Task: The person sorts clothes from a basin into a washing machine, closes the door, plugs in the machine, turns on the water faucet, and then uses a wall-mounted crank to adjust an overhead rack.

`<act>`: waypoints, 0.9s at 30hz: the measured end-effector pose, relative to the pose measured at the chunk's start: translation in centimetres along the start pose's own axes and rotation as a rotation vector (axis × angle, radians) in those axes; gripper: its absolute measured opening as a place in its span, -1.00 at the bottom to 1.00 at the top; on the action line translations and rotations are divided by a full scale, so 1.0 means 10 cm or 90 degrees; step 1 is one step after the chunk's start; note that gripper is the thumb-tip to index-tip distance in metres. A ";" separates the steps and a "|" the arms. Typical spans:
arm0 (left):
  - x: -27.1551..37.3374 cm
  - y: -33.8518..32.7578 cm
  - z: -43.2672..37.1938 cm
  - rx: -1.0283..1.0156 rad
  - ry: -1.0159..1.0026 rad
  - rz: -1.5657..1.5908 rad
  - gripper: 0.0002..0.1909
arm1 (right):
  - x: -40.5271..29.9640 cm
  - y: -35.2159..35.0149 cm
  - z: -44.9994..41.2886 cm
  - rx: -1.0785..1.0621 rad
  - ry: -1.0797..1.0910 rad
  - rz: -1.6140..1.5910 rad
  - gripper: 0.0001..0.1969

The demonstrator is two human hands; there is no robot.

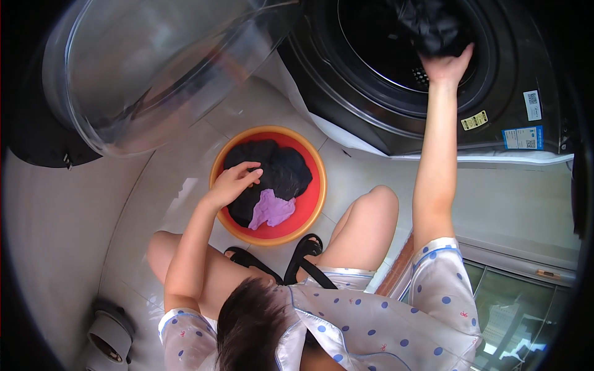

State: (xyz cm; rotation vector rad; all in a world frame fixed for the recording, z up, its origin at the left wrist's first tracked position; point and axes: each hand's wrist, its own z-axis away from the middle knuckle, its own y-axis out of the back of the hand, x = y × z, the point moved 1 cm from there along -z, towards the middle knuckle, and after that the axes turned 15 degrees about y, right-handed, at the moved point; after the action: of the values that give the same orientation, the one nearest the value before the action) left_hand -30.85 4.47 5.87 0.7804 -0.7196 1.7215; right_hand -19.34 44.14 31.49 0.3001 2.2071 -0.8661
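My right hand (446, 67) reaches into the round opening of a dark front-loading washing machine (394, 125), at the top right. It holds a black cloth garment (431, 28) against the drum opening. My left hand (236, 182) hovers over or rests on the black clothes (283, 169) in a red plastic basin (307, 218) with an orange rim; its fingers are loosely bent, and whether they touch the cloth cannot be told. A small purple cloth (273, 209) lies on the black clothes. The machine's transparent round door (153, 69) stands swung open at the upper left.
The basin stands on light floor tiles (181, 185) between my bent legs and the machine. A pale wall (55, 222) rises at the left, with a grey pipe-like object (110, 336) low beside it. A glass-paned door or window (519, 310) is at the lower right.
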 end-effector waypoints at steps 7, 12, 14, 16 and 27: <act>-0.41 0.19 0.09 0.018 0.172 -0.398 -0.54 | 1.05 -0.37 1.26 -0.074 -0.104 0.735 -0.27; -0.54 0.16 -0.09 0.185 0.064 -0.392 -0.61 | 1.89 -0.07 3.27 -0.361 -0.620 0.548 -0.58; -0.55 0.12 -0.13 0.227 0.105 -0.385 -0.60 | 2.16 0.05 4.03 -0.373 -0.716 0.659 -0.45; -0.62 0.10 -0.05 0.229 0.143 -0.391 -0.60 | 2.28 -0.24 4.61 -0.358 -0.673 0.843 -0.33; -0.61 -0.03 -0.20 0.191 0.198 -0.383 -0.54 | 2.44 0.13 4.69 -0.054 -0.375 0.851 -0.79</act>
State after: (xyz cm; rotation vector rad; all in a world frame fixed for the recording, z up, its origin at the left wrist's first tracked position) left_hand -29.47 2.67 -0.13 0.8047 0.0029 1.3577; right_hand -9.99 12.74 -10.04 1.1215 1.0685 -0.0555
